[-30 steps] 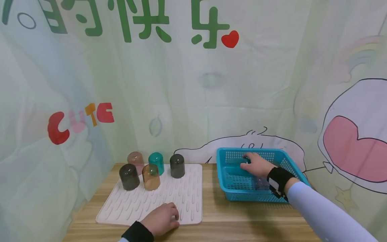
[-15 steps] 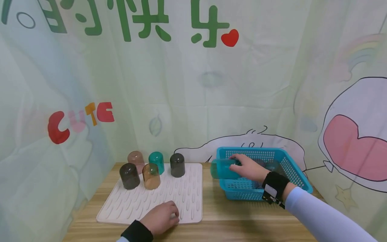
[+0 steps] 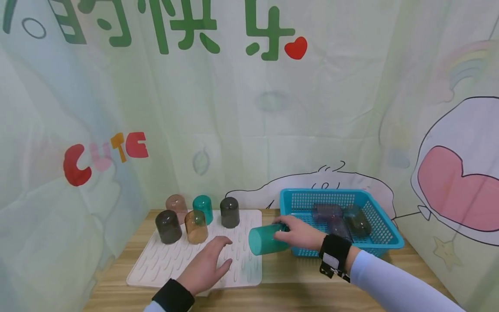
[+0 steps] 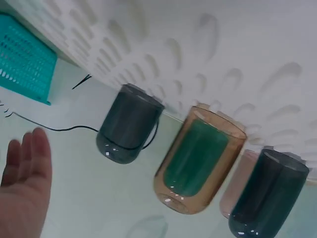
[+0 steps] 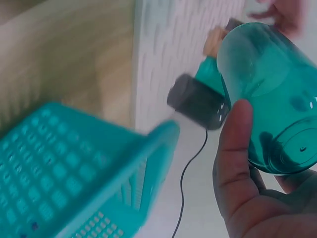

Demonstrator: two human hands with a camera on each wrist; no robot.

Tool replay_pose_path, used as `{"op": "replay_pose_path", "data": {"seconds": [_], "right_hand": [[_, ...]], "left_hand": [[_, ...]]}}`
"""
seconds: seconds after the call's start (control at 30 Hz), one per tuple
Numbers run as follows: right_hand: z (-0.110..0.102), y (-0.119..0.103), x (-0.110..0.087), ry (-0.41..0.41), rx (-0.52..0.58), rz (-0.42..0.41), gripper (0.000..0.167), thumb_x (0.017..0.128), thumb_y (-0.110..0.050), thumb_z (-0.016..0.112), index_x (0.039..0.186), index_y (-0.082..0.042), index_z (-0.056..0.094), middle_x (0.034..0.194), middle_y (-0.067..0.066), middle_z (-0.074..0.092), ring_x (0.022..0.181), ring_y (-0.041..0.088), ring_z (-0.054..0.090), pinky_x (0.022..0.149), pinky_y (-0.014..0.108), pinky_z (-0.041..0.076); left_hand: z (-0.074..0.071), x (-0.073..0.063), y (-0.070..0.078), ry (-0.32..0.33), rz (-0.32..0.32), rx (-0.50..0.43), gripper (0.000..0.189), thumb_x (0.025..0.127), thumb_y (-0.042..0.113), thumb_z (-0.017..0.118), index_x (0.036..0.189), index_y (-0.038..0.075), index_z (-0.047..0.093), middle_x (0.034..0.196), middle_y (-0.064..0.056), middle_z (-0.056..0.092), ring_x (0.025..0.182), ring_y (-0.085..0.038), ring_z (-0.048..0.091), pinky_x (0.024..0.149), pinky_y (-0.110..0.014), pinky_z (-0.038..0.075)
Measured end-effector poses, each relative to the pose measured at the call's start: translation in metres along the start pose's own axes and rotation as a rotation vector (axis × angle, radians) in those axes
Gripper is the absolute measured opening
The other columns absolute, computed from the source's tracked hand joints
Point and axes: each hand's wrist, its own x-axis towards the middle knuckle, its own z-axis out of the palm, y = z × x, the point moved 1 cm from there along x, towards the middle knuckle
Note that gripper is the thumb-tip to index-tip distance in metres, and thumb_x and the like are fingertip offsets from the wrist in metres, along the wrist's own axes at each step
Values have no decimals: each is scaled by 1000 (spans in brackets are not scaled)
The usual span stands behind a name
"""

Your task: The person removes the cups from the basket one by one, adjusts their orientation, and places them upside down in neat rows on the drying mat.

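A clear teal cup [image 3: 267,239] lies sideways in the grip of my right hand [image 3: 302,233], its mouth facing left, over the gap between mat and basket. In the right wrist view the thumb and fingers wrap the base end of the teal cup [image 5: 277,99]. My left hand [image 3: 206,264] hovers above the front of the white ribbed mat [image 3: 156,271], fingers apart and holding nothing. On the mat several cups stand upside down: a dark grey cup [image 3: 168,227], an amber cup [image 3: 196,227], a pink cup [image 3: 176,203], a teal cup [image 3: 202,203] and another dark cup [image 3: 230,212].
A blue perforated basket [image 3: 390,225] stands at the right, with a purple cup [image 3: 327,212], another purple cup [image 3: 339,227] and a dark cup [image 3: 358,221] lying inside. Both rest on a wooden table [image 3: 312,286]. A printed curtain [image 3: 331,108] hangs behind.
My right hand has lifted the teal cup out of the basket and carried it left and toward me. My left hand has risen slightly and its fingers have spread.
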Motion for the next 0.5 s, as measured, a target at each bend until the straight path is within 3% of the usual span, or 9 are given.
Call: {"op": "replay_pose_path", "data": {"seconds": [0.1, 0.23, 0.4, 0.5], "right_hand": [[9, -2, 2, -23, -17, -33, 48, 92, -34, 62, 134, -11, 59, 128, 9, 60, 107, 25, 55, 91, 46, 55], [18, -7, 2, -46, -36, -53, 47, 93, -35, 62, 133, -10, 60, 128, 8, 61, 108, 24, 55, 94, 47, 53], [29, -11, 2, -58, -60, -72, 49, 92, -37, 62, 132, -8, 61, 124, 7, 62, 105, 22, 55, 92, 44, 54], [35, -13, 3, -66, -73, -86, 49, 91, -38, 63, 130, -9, 62, 121, 5, 63, 103, 20, 55, 88, 41, 54]], "left_hand": [[-3, -1, 8, 100, 39, -70, 49, 91, 26, 75, 132, 14, 53, 135, -3, 58, 125, -19, 58, 106, -45, 52], [-5, -2, 18, 160, 118, -92, 61, 87, 31, 79, 138, 14, 50, 142, -5, 54, 129, -21, 56, 104, -45, 54], [-5, 0, 28, 146, 253, -46, 70, 83, 40, 83, 139, 16, 48, 145, -4, 52, 131, -21, 54, 104, -44, 54], [-2, 2, 32, 107, 289, -16, 72, 83, 44, 82, 140, 18, 48, 146, -3, 51, 130, -20, 54, 105, -44, 54]]}}
